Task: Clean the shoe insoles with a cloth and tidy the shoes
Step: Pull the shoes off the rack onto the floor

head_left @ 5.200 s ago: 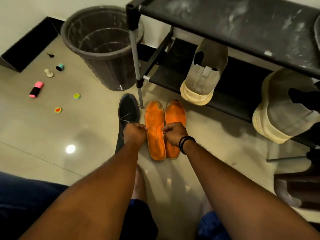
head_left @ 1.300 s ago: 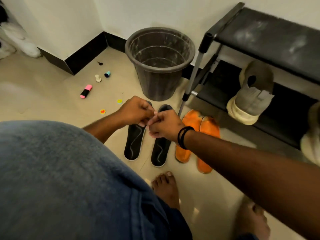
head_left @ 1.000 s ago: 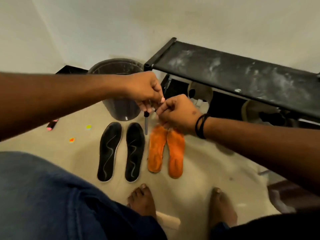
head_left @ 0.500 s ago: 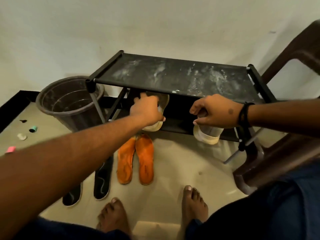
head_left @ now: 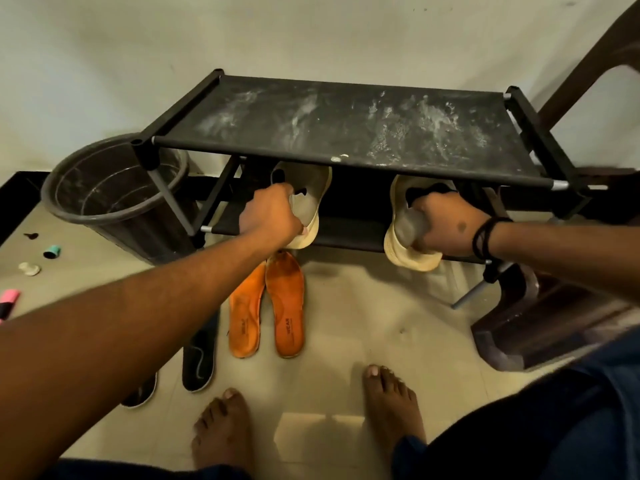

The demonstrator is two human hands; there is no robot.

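Two beige shoes stand on the lower shelf of a black shoe rack. My left hand grips the left beige shoe at its opening. My right hand grips the right beige shoe the same way. On the floor in front of the rack lie two orange insoles side by side. Two black insoles lie to their left, partly hidden by my left forearm. No cloth is in view.
A dark plastic bucket stands left of the rack. A brown plastic chair stands at the right. Small items, among them a pink marker, lie on the floor at far left. My bare feet stand on the tiles.
Both hands have reached further under the top shelf and closed on the two beige shoes. The view has tilted down toward the rack.
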